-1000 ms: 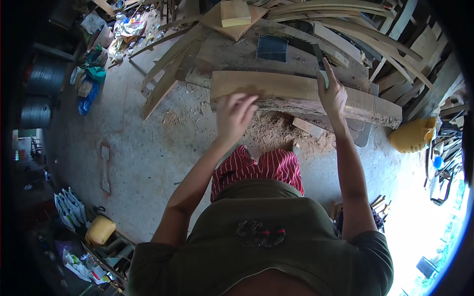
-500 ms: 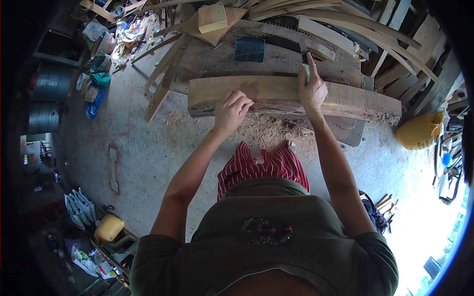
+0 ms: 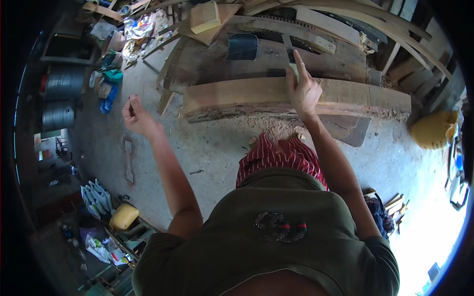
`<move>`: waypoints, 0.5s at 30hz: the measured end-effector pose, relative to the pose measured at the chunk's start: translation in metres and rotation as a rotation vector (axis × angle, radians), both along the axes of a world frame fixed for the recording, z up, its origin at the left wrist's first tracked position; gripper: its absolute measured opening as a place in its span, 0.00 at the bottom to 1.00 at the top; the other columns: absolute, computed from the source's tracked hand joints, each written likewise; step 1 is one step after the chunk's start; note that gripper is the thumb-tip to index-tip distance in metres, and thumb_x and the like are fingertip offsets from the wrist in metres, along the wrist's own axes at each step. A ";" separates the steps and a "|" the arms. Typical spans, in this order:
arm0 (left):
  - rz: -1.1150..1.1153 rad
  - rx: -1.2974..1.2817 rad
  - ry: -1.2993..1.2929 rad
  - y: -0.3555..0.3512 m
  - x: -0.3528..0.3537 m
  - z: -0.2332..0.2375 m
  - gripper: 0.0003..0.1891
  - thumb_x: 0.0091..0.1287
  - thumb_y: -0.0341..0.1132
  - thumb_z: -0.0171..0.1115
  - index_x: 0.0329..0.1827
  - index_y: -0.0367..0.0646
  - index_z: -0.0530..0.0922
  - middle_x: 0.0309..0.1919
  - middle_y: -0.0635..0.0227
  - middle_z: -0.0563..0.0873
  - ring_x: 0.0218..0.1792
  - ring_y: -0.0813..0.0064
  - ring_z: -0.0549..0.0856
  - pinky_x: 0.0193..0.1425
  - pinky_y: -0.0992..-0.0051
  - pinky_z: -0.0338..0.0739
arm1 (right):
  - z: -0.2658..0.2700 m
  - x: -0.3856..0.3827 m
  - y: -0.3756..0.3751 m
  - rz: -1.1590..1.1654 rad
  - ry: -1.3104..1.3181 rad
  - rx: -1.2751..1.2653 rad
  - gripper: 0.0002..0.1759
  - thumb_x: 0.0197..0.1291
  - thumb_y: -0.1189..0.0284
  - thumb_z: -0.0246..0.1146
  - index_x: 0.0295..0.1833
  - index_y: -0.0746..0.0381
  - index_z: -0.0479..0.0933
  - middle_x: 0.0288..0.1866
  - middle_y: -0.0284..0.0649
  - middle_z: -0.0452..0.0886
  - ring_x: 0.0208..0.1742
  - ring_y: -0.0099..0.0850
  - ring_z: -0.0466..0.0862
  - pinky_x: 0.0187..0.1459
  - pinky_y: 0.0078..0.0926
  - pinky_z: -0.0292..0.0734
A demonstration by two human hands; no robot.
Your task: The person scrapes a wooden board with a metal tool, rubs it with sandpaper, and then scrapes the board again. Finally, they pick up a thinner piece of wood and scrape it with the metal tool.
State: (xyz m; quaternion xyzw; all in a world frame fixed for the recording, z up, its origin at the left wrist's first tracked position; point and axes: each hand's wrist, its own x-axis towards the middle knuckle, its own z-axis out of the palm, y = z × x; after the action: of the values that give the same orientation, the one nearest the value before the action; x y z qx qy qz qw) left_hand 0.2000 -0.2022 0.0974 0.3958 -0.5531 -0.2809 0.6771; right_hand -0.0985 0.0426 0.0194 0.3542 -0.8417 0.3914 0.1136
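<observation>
A thick, slightly curved wooden beam (image 3: pixel 237 93) lies across the work surface in front of me. My right hand (image 3: pixel 304 93) is over the beam, wrapped round the pale handle of a flat-bladed tool (image 3: pixel 288 42), with the index finger stretched along it. The blade points away from me. My left hand (image 3: pixel 139 116) hangs in the air left of the beam, its fingers pinched together around something small and dark that I cannot make out. A dark square sheet (image 3: pixel 242 47) lies on the board behind the beam.
Curved wood strips (image 3: pixel 365 19) are piled at the back right, and a wooden block (image 3: pixel 205 17) sits at the back. Wood shavings (image 3: pixel 276 126) cover the floor by my feet. A yellow container (image 3: pixel 433 129) stands at the right, metal drums (image 3: pixel 64 82) at the left.
My left hand has left the beam and moved out to the left. My right hand keeps its grip on the tool over the beam. The view has shifted slightly.
</observation>
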 end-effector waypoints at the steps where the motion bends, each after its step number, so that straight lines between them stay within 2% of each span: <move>1: 0.009 -0.014 -0.002 -0.013 0.023 0.001 0.13 0.68 0.36 0.70 0.46 0.35 0.81 0.36 0.63 0.87 0.39 0.73 0.85 0.52 0.69 0.82 | 0.002 0.000 0.001 0.009 -0.002 -0.014 0.29 0.67 0.62 0.63 0.74 0.47 0.70 0.35 0.40 0.88 0.25 0.42 0.86 0.27 0.39 0.80; 3: -0.159 0.241 -0.993 -0.017 0.074 -0.026 0.17 0.67 0.35 0.69 0.55 0.35 0.80 0.48 0.56 0.85 0.49 0.63 0.85 0.59 0.63 0.80 | 0.004 0.000 0.003 0.031 -0.017 0.023 0.29 0.67 0.62 0.63 0.74 0.47 0.70 0.35 0.40 0.88 0.25 0.41 0.86 0.27 0.39 0.80; 5: 0.075 -0.145 -1.704 0.033 0.077 -0.064 0.23 0.67 0.36 0.68 0.64 0.40 0.77 0.64 0.51 0.76 0.60 0.55 0.79 0.64 0.59 0.74 | 0.001 -0.002 0.003 0.045 -0.006 0.006 0.29 0.67 0.61 0.63 0.74 0.47 0.70 0.35 0.40 0.88 0.25 0.41 0.86 0.27 0.39 0.80; 7: -0.191 -0.210 -1.367 0.082 0.040 -0.064 0.26 0.66 0.37 0.68 0.68 0.45 0.76 0.70 0.49 0.66 0.66 0.50 0.72 0.66 0.57 0.70 | -0.002 -0.003 0.002 0.076 0.008 -0.004 0.29 0.67 0.61 0.63 0.74 0.47 0.70 0.35 0.40 0.88 0.25 0.41 0.86 0.26 0.39 0.80; 9: -0.329 -0.142 -1.176 0.130 -0.012 -0.050 0.25 0.64 0.39 0.71 0.65 0.47 0.78 0.64 0.51 0.73 0.59 0.55 0.78 0.61 0.59 0.74 | -0.002 -0.003 0.004 0.112 0.005 -0.007 0.30 0.67 0.61 0.63 0.74 0.47 0.70 0.36 0.40 0.88 0.24 0.42 0.86 0.26 0.39 0.80; 11: -0.495 -0.077 -1.128 0.163 -0.054 -0.044 0.21 0.62 0.36 0.73 0.58 0.47 0.82 0.54 0.58 0.80 0.53 0.58 0.81 0.58 0.62 0.76 | -0.002 -0.002 0.005 0.148 -0.004 -0.021 0.30 0.67 0.60 0.64 0.74 0.47 0.70 0.36 0.40 0.88 0.25 0.42 0.86 0.26 0.39 0.80; 12: -0.469 -0.069 -1.119 0.168 -0.068 -0.050 0.21 0.62 0.36 0.73 0.58 0.47 0.82 0.54 0.58 0.80 0.53 0.58 0.81 0.58 0.62 0.76 | -0.001 -0.003 0.005 0.160 -0.016 -0.037 0.30 0.67 0.60 0.64 0.74 0.47 0.70 0.36 0.41 0.88 0.25 0.42 0.86 0.26 0.39 0.80; 14: -0.556 -0.302 -1.050 0.168 -0.089 -0.064 0.14 0.60 0.33 0.73 0.48 0.45 0.84 0.42 0.65 0.85 0.43 0.61 0.84 0.47 0.63 0.79 | -0.004 -0.004 0.007 0.187 -0.009 -0.004 0.30 0.67 0.60 0.64 0.74 0.47 0.70 0.36 0.41 0.88 0.25 0.42 0.86 0.27 0.39 0.80; 15: -0.539 -0.299 -1.043 0.167 -0.091 -0.070 0.14 0.60 0.33 0.73 0.48 0.45 0.84 0.42 0.65 0.85 0.43 0.61 0.84 0.47 0.63 0.79 | -0.003 -0.006 0.007 0.186 -0.014 0.034 0.30 0.67 0.60 0.64 0.74 0.47 0.70 0.36 0.41 0.88 0.25 0.42 0.87 0.27 0.39 0.81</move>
State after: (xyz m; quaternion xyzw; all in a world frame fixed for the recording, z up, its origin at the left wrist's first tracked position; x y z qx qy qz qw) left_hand 0.1085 -0.0353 0.0274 0.2277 -0.9265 -0.1306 0.2698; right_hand -0.1042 0.0500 0.0167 0.4299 -0.8125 0.3884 0.0651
